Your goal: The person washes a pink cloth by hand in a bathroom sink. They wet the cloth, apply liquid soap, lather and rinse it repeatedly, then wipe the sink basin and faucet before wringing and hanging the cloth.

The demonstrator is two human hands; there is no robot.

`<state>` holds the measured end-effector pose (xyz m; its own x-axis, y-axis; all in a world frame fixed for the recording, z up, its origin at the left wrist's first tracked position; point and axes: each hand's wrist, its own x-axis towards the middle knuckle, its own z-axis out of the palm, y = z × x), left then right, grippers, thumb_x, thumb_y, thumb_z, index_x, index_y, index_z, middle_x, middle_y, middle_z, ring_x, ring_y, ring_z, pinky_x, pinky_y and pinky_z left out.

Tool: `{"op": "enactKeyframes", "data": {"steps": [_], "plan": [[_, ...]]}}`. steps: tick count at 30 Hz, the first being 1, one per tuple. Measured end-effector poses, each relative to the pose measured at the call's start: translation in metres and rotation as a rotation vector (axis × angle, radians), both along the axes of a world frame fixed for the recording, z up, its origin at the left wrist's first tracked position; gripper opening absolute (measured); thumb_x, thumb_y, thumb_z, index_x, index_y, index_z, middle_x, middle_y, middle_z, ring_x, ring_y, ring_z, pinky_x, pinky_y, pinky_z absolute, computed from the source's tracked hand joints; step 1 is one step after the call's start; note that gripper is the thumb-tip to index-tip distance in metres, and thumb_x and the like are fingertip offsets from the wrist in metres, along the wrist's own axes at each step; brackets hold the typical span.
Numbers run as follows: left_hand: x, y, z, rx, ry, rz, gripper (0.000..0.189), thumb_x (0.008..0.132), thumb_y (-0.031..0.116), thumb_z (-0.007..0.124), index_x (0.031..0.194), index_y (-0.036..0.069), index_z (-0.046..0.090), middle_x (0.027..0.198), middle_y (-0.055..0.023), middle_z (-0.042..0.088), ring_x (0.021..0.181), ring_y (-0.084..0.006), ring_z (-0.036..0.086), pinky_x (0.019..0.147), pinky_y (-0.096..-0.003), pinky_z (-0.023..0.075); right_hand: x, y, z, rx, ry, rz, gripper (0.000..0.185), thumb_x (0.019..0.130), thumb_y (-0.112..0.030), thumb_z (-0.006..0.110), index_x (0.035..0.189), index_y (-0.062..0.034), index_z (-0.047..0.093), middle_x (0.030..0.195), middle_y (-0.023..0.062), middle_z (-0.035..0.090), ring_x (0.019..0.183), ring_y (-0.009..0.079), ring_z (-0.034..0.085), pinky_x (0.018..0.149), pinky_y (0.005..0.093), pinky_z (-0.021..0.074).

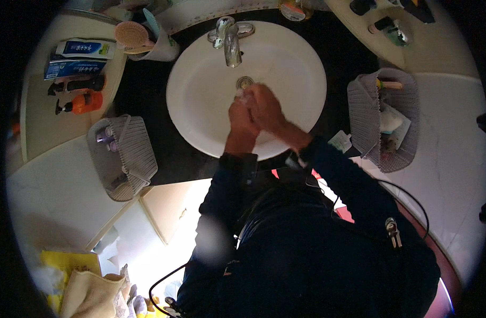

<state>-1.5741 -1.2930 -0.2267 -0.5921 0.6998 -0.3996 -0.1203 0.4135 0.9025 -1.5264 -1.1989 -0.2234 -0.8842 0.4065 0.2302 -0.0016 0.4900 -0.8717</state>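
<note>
A white oval washbasin [199, 99] is set in a dark countertop, with a chrome faucet [231, 47] at its far edge. My left hand [242, 115] and my right hand [265, 105] are pressed together over the basin, just in front of the round drain [245, 82]. Something whitish, perhaps lather or water, shows between the fingers; whether a solid object is held there cannot be made out. Both hands are slightly blurred. Dark sleeves reach to the wrists.
Woven plastic baskets stand left [141, 159] and right [362, 115] of the basin, holding small items. A cup [163, 45] with a hairbrush [132, 34] is at the back left. Left of it, a shelf bears tubes [81, 48] and an orange pump bottle [87, 102]. Cables hang beside my body.
</note>
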Motion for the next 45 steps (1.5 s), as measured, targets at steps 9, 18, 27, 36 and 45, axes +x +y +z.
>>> {"op": "enactKeyframes", "data": {"steps": [9,18,27,36,45], "plan": [[0.023,0.014,-0.012,0.751,-0.881,0.567,0.028,0.101,0.019,0.054,0.125,0.004,0.055,0.125,-0.0077,0.061,0.110,-0.0268,0.062,0.094,-0.0398,0.0520,-0.001,0.014,0.021,0.049,-0.084,-0.019,0.032,0.092,-0.022,0.060,0.114,0.0004,0.058,0.108,0.0238,0.064,0.102,0.0414,0.062,0.092,0.0500,0.0469],[0.020,0.014,0.004,0.389,-0.247,0.376,0.037,0.105,0.026,0.049,0.134,0.004,0.052,0.131,-0.0096,0.060,0.119,-0.0255,0.057,0.102,-0.0387,0.0475,-0.015,0.044,-0.002,0.054,-0.157,-0.035,0.028,0.097,-0.022,0.054,0.113,0.0009,0.057,0.107,0.0216,0.065,0.098,0.0385,0.063,0.087,0.0450,0.0502],[0.002,0.003,-0.006,0.713,-0.938,0.765,0.018,0.103,0.017,0.051,0.115,0.005,0.058,0.107,-0.0042,0.063,0.096,-0.0174,0.062,0.087,-0.0338,0.0539,-0.003,0.006,0.025,0.138,-0.292,0.070,0.031,0.097,-0.030,0.055,0.101,0.0015,0.058,0.092,0.0233,0.063,0.086,0.0436,0.064,0.075,0.0489,0.0523],[0.011,0.003,0.005,0.557,-0.622,0.612,0.028,0.106,0.029,0.045,0.122,0.008,0.056,0.116,-0.0048,0.062,0.110,-0.0189,0.059,0.097,-0.0367,0.0495,-0.007,0.004,0.023,0.187,-0.354,0.085,0.022,0.095,-0.021,0.057,0.097,0.0005,0.052,0.086,0.0255,0.062,0.082,0.0459,0.063,0.067,0.0508,0.0495],[0.011,0.006,-0.007,0.670,-0.691,0.642,0.031,0.100,0.016,0.051,0.130,0.006,0.054,0.128,-0.0096,0.060,0.112,-0.0271,0.061,0.096,-0.0391,0.0522,-0.014,0.006,0.017,0.089,-0.469,0.068,0.032,0.094,-0.030,0.062,0.094,-0.0012,0.047,0.083,0.0274,0.060,0.083,0.0504,0.060,0.070,0.0545,0.0475]]}}
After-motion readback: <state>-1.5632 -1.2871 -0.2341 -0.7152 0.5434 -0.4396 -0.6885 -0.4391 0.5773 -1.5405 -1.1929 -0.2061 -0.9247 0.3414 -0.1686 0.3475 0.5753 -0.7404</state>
